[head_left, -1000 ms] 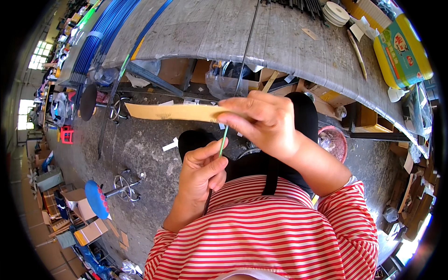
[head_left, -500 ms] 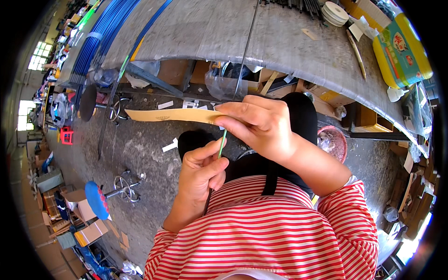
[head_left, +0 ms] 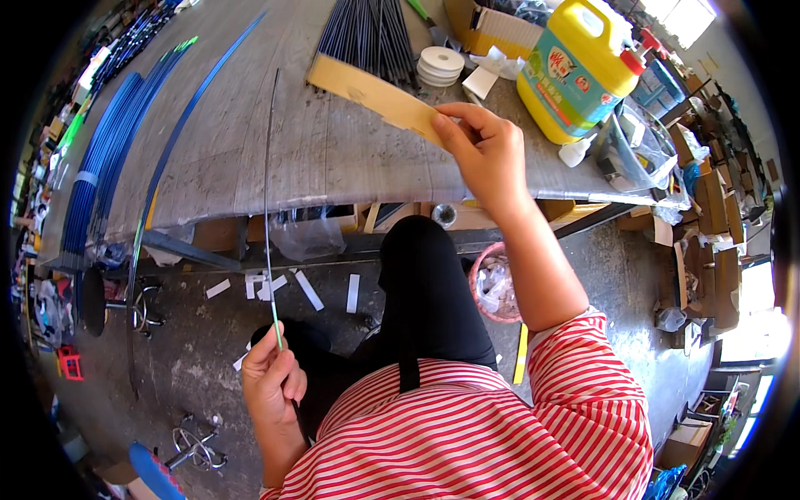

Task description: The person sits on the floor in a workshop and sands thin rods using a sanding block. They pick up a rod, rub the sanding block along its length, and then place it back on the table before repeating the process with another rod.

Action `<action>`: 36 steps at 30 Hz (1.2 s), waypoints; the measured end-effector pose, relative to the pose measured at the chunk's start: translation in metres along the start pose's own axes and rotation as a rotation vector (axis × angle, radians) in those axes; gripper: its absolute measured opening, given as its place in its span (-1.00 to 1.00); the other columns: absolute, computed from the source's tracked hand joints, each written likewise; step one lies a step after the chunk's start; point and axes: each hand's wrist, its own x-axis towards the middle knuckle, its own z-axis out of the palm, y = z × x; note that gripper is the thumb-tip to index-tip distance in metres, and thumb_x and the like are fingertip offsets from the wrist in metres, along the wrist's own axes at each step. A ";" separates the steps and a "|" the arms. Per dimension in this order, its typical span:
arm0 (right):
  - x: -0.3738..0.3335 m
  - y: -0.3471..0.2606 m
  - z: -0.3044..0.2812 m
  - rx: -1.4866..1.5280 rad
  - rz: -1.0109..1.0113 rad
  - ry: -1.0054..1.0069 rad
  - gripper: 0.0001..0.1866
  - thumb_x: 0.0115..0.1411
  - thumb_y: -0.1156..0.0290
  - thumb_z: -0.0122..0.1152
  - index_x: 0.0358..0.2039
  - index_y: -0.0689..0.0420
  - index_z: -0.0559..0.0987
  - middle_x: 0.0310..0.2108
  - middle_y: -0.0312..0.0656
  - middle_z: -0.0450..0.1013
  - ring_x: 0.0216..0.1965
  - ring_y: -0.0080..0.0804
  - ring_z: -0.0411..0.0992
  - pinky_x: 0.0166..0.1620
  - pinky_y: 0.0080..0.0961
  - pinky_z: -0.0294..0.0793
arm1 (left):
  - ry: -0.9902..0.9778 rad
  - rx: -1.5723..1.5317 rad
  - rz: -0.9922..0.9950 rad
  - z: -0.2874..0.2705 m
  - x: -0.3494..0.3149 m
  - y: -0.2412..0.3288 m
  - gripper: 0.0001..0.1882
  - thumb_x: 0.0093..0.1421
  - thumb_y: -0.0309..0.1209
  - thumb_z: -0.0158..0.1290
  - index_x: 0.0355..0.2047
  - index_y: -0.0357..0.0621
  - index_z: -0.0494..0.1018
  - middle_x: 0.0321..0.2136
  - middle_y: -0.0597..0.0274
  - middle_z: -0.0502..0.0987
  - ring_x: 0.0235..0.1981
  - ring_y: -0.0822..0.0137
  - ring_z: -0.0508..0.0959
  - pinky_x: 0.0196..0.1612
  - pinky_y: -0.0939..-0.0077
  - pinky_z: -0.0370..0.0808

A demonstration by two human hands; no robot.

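My left hand [head_left: 273, 382] is closed around a thin dark rod [head_left: 267, 192] at the lower left. A short green section [head_left: 277, 333] of the rod shows at my fingertips, and its long end points up across the table edge. My right hand [head_left: 487, 154] pinches one end of a tan strip [head_left: 375, 93], which looks like paper or card. This strip reaches left over the grey table [head_left: 225, 142], its far end in front of a bundle of black rods [head_left: 367, 33]. The two hands are well apart.
White spools [head_left: 440, 67] and a yellow jug [head_left: 575, 75] stand on the table at the right. Blue rods [head_left: 100, 167] lie along the left. Below are a pink basin [head_left: 479, 287], white paper scraps [head_left: 308, 290] and a blue stool [head_left: 154, 473].
My hands have parted. The right hand has carried the tan strip away from the rod, up over the table; the left has moved left with the rod. The view has shifted too.
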 end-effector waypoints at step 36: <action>-0.051 -0.113 0.060 -0.016 -1.125 -0.810 -0.79 -0.15 0.46 0.07 -0.47 0.30 0.46 -0.42 -0.15 0.23 -0.43 -0.41 0.35 -0.44 -0.61 0.42 | 0.000 0.016 -0.023 0.024 0.011 0.014 -0.83 0.03 -0.56 0.06 -0.32 -0.29 0.42 -0.65 0.33 0.37 -0.85 0.59 0.25 -0.80 0.71 0.18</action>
